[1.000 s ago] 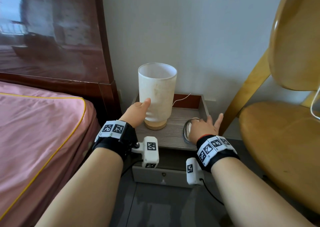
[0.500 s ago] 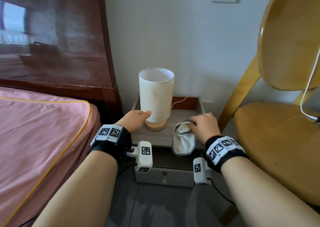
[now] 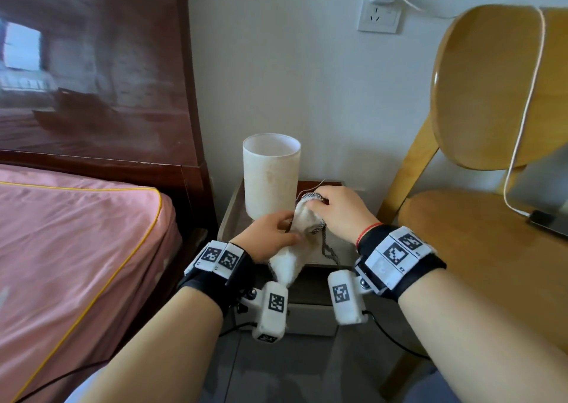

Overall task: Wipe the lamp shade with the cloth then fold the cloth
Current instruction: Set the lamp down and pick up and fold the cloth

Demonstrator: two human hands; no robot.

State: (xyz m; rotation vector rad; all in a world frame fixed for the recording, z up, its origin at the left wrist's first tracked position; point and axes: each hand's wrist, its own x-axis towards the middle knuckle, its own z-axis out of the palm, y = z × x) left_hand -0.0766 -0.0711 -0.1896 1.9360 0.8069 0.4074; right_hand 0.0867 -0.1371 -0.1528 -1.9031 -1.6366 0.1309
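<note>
No readable text; only black-and-white square code tags on the wrist bands (image 3: pixel 396 252).

The person is wearing no sleeves, so both forearms are showing bare. A black fabric band is wrapping each wrist, carrying a row of white square tiles printed with black-and-white coded markers. A white, rounded plastic module is hanging off the inner side of each band on a small bracket with dark screws, each one bearing its own square marker, and a thin black cable is trailing from each module. The left hand (image 3: pixel 266 240) is wearing nothing else; the right hand (image 3: pixel 339 215) is showing a thin red string around its wrist.
</note>
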